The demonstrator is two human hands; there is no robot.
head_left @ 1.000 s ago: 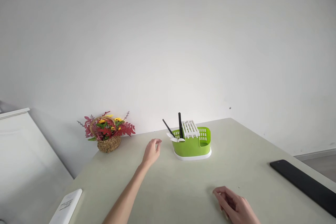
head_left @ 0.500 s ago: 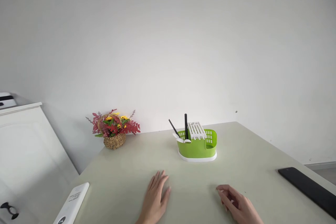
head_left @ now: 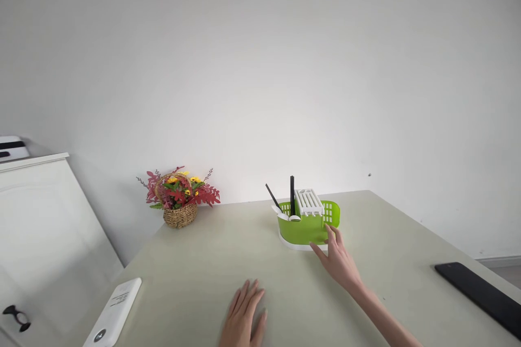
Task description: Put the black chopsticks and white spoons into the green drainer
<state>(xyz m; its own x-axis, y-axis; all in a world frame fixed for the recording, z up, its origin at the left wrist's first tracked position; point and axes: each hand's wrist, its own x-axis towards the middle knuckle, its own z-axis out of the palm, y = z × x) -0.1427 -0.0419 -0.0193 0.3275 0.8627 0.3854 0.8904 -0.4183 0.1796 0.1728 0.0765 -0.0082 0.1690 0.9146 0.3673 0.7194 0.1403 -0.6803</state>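
A green cutlery caddy with a white base and a white slotted rack on top stands toward the back of the table. Black chopsticks rise from its left part, beside white spoons that lean on the rim. My right hand is at the caddy's front right corner, thumb and fingers apart with nothing between them; whether the fingertips touch it I cannot tell. My left hand rests palm down on the table near the front, fingers stretched out, holding nothing.
A wicker basket of red and yellow flowers stands at the back left. A white power bank lies near the left edge, and a long black flat object lies at the right edge. A white cabinet stands left of the table.
My right hand has reached forward and left from the table's front to the caddy, its fingers spreading. My left hand stays on the table, slightly lower in view.
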